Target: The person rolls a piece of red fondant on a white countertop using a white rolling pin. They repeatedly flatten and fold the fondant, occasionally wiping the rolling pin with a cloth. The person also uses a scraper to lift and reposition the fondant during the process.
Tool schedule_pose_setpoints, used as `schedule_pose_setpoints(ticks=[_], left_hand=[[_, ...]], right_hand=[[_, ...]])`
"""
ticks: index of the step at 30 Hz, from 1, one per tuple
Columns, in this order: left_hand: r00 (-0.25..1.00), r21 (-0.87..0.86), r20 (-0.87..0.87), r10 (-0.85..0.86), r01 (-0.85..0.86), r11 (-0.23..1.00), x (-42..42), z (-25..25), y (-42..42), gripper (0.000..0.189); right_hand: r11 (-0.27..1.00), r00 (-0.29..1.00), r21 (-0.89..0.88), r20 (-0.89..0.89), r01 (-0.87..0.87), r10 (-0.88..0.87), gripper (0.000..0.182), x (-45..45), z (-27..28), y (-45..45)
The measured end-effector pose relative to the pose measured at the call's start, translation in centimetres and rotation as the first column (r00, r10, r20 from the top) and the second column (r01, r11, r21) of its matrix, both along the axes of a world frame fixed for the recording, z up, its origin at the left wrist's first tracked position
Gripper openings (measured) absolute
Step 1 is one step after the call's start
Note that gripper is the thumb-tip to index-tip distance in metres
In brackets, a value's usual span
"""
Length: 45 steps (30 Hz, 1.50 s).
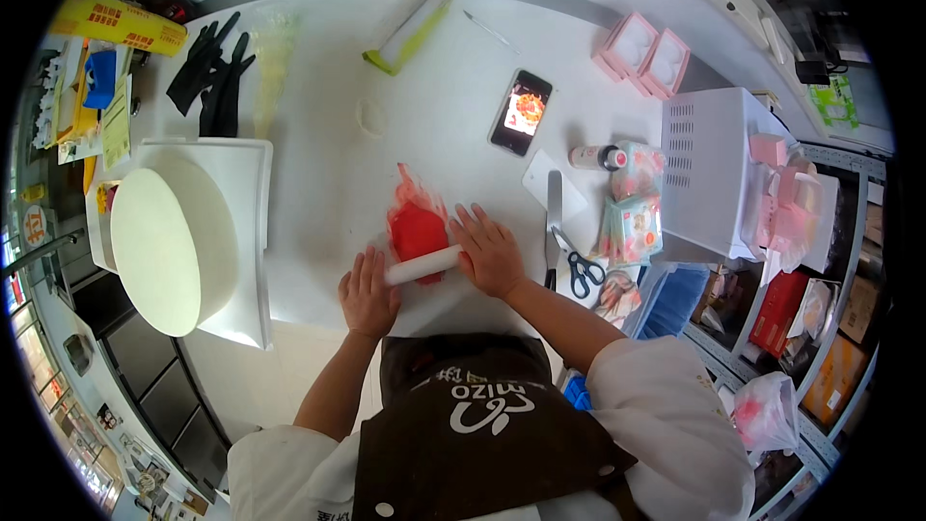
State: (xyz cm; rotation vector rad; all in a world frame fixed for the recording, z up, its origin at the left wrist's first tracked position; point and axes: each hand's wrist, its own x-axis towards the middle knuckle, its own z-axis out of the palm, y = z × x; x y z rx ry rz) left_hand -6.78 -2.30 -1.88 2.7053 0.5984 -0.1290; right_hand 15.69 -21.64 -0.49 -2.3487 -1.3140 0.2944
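A white rolling pin (425,265) lies at a slant across a flat piece of red dough (419,233), which looks like fondant. My left hand (369,294) covers the pin's left end, its fingers stretched forward over the white table. On the pin's other end rests my right hand (490,252), palm down, fingers spread beside the dough's right edge. Red smears (409,188) fan out on the tabletop beyond the dough. Both ends of the pin are hidden under my hands.
Right of me are a long spatula (554,221), scissors (581,271), a white scraper (555,184), a bottle (597,158) and a phone (521,113) showing a picture. At left, a pale round cake form (155,253) stands near black gloves (221,79). A clear plastic pack (409,25) lies farther back.
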Motion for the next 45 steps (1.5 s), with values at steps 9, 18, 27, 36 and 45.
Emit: schedule_pose_setpoints(ticks=[9, 18, 27, 36, 45], left_hand=[[1.0, 0.141, 0.012, -0.016, 0.015, 0.99, 7.6, 0.3, 7.7, 0.073], [1.0, 0.148, 0.001, -0.017, 0.017, 0.989, 5.4, -1.4, 6.4, 0.07], [0.998, 0.068, 0.049, 0.031, -0.034, 0.997, 1.0, -1.9, 1.5, 0.068], [0.946, -0.157, 0.209, 0.248, -0.218, 0.963, 9.6, 1.8, 3.1, 0.041], [0.961, -0.272, -0.247, 0.128, -0.195, 0.942, 15.5, 2.1, 5.0, 0.031]], right_hand=[[0.998, 0.993, 0.033, 0.108, 0.048, -0.051, 0.053, 4.8, -1.4, 6.3], [0.987, 0.984, 0.16, 0.175, 0.004, -0.033, 0.049, 5.1, -1.5, 6.0], [0.997, 0.999, 0.067, 0.039, 0.029, -0.032, 0.048, 1.1, -1.1, 1.2], [0.992, 0.995, -0.124, 0.085, -0.039, 0.05, 0.03, -1.3, 0.5, 0.7], [0.979, 0.987, -0.155, 0.109, 0.134, -0.118, 0.03, -4.5, 1.7, -8.3]])
